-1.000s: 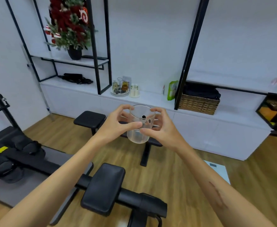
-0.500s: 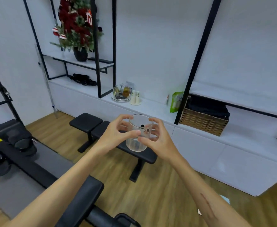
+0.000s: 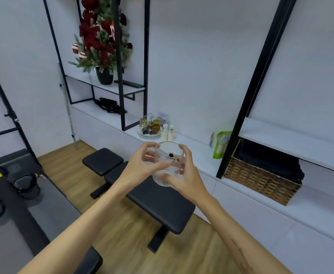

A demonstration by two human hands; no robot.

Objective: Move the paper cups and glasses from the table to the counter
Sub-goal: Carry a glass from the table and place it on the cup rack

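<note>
I carry a clear empty glass (image 3: pixel 167 155) upright in front of me, in mid-air above a black bench. My left hand (image 3: pixel 140 167) grips its left side with curled fingers and thumb. My right hand (image 3: pixel 184 175) grips its right side and bottom. Ahead lies the white counter (image 3: pixel 197 153). On it stand two white paper cups (image 3: pixel 168 132) with a green print, next to a round tray of glasses (image 3: pixel 150 126).
A black padded bench (image 3: pixel 158 200) stands between me and the counter. A green packet (image 3: pixel 220 144) and a wicker basket (image 3: pixel 261 180) sit on the counter to the right. Black shelf frames (image 3: pixel 120 62) rise from it. Gym equipment (image 3: pixel 13 184) lies at the left.
I have walked closer to the counter, which now looks larger and nearer. Both hands keep the same hold on the glass.
</note>
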